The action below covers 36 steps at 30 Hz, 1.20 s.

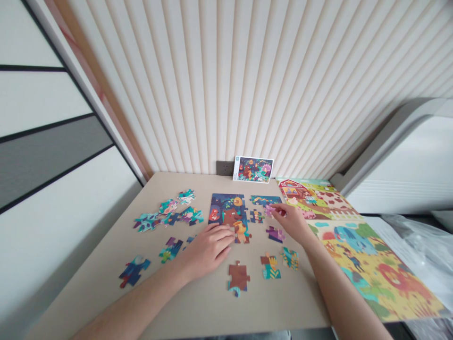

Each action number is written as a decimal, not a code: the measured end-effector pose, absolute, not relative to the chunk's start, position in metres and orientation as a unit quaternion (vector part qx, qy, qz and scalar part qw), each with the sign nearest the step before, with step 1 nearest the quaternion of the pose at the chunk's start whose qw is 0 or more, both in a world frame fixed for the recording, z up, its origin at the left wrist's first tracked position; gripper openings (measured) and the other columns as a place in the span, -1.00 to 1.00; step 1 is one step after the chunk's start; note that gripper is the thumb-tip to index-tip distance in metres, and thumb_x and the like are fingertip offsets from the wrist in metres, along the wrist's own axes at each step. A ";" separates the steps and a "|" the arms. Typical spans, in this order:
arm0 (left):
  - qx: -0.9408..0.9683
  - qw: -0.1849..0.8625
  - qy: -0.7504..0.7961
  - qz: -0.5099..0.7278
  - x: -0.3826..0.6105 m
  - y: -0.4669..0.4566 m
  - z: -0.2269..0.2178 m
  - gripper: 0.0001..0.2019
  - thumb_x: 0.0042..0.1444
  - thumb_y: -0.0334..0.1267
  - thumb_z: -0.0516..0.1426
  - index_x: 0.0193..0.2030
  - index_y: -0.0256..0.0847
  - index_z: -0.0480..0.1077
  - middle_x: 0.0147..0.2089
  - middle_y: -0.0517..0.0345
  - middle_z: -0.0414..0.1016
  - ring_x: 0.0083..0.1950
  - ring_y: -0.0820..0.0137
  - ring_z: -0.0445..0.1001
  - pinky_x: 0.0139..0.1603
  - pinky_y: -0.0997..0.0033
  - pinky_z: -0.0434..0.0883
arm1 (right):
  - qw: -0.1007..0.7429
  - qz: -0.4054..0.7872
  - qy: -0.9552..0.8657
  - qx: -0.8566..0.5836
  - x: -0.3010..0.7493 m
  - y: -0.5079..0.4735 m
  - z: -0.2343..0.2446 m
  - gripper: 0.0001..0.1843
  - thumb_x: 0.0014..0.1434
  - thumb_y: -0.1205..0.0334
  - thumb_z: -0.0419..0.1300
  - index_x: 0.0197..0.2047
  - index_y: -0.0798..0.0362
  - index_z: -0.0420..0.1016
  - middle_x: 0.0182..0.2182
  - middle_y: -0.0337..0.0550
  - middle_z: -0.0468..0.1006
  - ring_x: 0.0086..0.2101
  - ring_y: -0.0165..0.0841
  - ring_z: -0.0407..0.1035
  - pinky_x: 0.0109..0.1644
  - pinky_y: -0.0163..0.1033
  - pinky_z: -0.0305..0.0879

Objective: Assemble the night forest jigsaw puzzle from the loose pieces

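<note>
My right hand [288, 218] pinches a pink-purple puzzle piece [268, 210] at the right of the joined puzzle section [227, 204]. Fingers stretched out, my left hand [211, 246] lies flat at that section's lower left edge and covers part of it. Close to the held piece are a joined blue strip [260, 199], a small dark piece [257, 216] and a purple piece [275, 234]. Nearer to me lie a brown piece [238, 277], a brown and teal piece [271, 267] and a teal leafy piece [290, 259].
A picture card [253, 170] leans against the ribbed wall by a socket [224, 167]. Loose pieces lie at left, among them a teal one [146, 221] and a dark blue one [134, 271]. Two finished puzzles, a farm [329, 204] and a safari scene [375, 264], cover the table's right side.
</note>
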State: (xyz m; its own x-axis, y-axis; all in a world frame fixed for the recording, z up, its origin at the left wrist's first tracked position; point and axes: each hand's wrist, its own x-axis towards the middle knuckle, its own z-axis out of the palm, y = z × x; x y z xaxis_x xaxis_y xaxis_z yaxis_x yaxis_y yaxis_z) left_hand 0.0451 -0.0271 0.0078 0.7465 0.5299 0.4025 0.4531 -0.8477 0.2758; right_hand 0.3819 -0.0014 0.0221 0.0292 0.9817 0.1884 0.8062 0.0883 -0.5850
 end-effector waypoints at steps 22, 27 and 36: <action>0.840 -0.029 0.436 0.323 -0.034 0.022 0.020 -0.73 0.39 -0.23 0.05 0.08 -0.14 0.53 0.12 0.00 0.57 0.17 0.19 0.52 0.30 0.04 0.41 | 0.101 0.225 -0.781 -0.574 0.406 -0.028 0.034 -0.71 0.12 0.25 0.36 -0.06 -0.09 0.63 -0.09 -0.08 0.58 -0.10 -0.16 0.50 0.01 -0.13 0.37; 0.839 -0.006 0.453 0.301 -0.039 0.034 0.007 -0.73 0.38 -0.21 0.05 0.02 -0.15 0.56 0.06 0.01 0.61 0.11 0.20 0.56 0.27 0.05 0.44 | 0.135 0.186 -0.802 -0.551 0.394 -0.029 0.042 -0.79 0.23 0.19 0.28 -0.06 -0.05 0.60 -0.07 -0.05 0.59 -0.07 -0.15 0.49 0.06 -0.10 0.35; 0.857 0.034 0.432 0.280 -0.023 0.018 0.012 -0.73 0.39 -0.26 0.04 0.07 -0.15 0.53 0.04 0.02 0.60 0.09 0.24 0.54 0.22 0.13 0.43 | 0.227 0.105 -0.809 -0.532 0.353 -0.030 0.035 -0.78 0.40 0.22 0.11 -0.11 -0.02 0.60 -0.16 -0.09 0.66 -0.13 -0.19 0.52 0.01 -0.14 0.36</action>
